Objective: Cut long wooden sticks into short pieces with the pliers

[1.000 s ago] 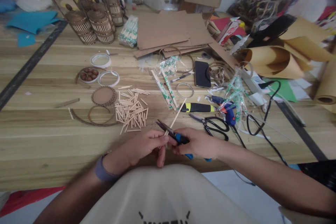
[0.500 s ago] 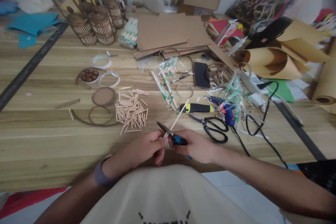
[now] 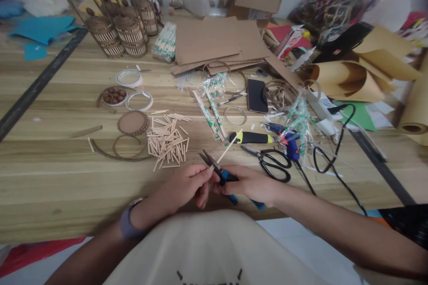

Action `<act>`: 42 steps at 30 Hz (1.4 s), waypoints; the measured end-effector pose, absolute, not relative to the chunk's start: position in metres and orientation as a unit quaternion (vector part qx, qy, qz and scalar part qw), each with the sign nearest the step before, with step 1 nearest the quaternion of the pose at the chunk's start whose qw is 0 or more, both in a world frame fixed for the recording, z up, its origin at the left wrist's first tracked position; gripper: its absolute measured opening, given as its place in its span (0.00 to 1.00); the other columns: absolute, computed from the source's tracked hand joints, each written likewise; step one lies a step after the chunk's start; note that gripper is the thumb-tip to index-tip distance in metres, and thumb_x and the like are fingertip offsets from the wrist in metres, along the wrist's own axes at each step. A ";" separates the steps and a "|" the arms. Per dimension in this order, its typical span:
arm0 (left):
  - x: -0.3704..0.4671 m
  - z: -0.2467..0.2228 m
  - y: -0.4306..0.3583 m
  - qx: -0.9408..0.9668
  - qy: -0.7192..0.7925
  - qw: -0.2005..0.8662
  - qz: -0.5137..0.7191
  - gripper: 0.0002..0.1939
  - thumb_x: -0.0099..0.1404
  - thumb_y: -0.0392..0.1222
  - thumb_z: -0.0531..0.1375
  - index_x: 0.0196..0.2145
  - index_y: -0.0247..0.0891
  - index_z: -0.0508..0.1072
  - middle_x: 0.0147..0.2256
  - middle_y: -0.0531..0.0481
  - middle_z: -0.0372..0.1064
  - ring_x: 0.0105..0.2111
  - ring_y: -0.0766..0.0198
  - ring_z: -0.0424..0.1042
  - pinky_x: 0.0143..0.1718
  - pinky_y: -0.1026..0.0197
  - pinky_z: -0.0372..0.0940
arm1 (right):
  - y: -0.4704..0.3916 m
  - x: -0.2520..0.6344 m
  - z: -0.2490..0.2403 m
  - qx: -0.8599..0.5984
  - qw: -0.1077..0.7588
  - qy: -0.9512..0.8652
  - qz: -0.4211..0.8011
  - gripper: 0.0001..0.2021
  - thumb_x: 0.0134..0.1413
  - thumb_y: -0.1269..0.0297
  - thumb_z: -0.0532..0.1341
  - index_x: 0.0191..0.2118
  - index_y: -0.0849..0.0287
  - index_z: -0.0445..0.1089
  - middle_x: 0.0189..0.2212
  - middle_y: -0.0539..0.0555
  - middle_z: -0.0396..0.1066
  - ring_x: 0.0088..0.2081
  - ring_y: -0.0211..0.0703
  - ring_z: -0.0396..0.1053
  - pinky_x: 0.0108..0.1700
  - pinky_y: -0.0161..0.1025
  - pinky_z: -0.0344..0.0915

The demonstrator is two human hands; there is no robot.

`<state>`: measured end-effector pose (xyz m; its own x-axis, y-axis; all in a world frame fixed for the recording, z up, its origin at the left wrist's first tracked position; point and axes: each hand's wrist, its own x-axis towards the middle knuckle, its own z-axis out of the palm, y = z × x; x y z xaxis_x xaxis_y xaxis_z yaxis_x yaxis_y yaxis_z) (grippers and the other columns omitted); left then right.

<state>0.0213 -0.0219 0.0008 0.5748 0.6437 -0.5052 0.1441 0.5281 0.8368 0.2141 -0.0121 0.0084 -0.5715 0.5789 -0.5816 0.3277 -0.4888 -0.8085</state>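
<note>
The left hand (image 3: 187,184) pinches a stick (image 3: 230,145) pointing toward one o'clock; the right hand (image 3: 252,182) grips pliers (image 3: 224,177) across it, toward eleven.

In the last half-second, my right fingers (image 3: 238,186) have let the blue-handled pliers (image 3: 224,176) spread wider.

No text is legible: letters on the shirt (image 3: 209,249), bottom centre, are cut off; green print on the wrappers (image 3: 206,116), mid-frame, is too small.
</note>
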 end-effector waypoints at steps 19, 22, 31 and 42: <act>0.024 0.004 -0.019 0.443 0.430 0.768 0.170 0.16 0.68 0.52 0.49 0.33 0.39 0.67 0.12 0.63 0.50 0.15 0.68 0.53 0.22 0.64 0.53 | -0.014 0.212 -0.001 -0.467 0.112 -0.516 0.709 0.07 0.38 0.69 0.57 0.29 0.56 0.62 0.20 0.43 0.60 0.24 0.36 0.57 0.27 0.34 0.55; 0.022 0.003 -0.019 0.496 0.454 0.727 0.141 0.15 0.70 0.50 0.47 0.31 0.40 0.65 0.14 0.62 0.54 0.17 0.67 0.57 0.24 0.63 0.56 | -0.013 0.212 -0.003 -0.474 0.099 -0.536 0.692 0.06 0.38 0.68 0.57 0.29 0.56 0.63 0.20 0.44 0.60 0.24 0.36 0.58 0.26 0.34 0.54; 0.021 0.007 -0.018 0.560 0.497 0.652 0.119 0.16 0.71 0.48 0.46 0.28 0.41 0.63 0.16 0.60 0.59 0.19 0.66 0.61 0.26 0.64 0.57 | -0.009 0.213 -0.003 -0.457 0.098 -0.565 0.680 0.07 0.41 0.65 0.60 0.31 0.57 0.66 0.27 0.49 0.67 0.33 0.43 0.64 0.36 0.38 0.61; 0.021 0.001 -0.021 0.529 0.471 0.688 0.155 0.17 0.71 0.51 0.47 0.29 0.40 0.65 0.14 0.61 0.54 0.16 0.67 0.58 0.23 0.64 0.54 | -0.013 0.209 0.005 -0.464 0.110 -0.470 0.743 0.08 0.38 0.66 0.60 0.31 0.56 0.66 0.26 0.48 0.68 0.32 0.41 0.65 0.37 0.38 0.61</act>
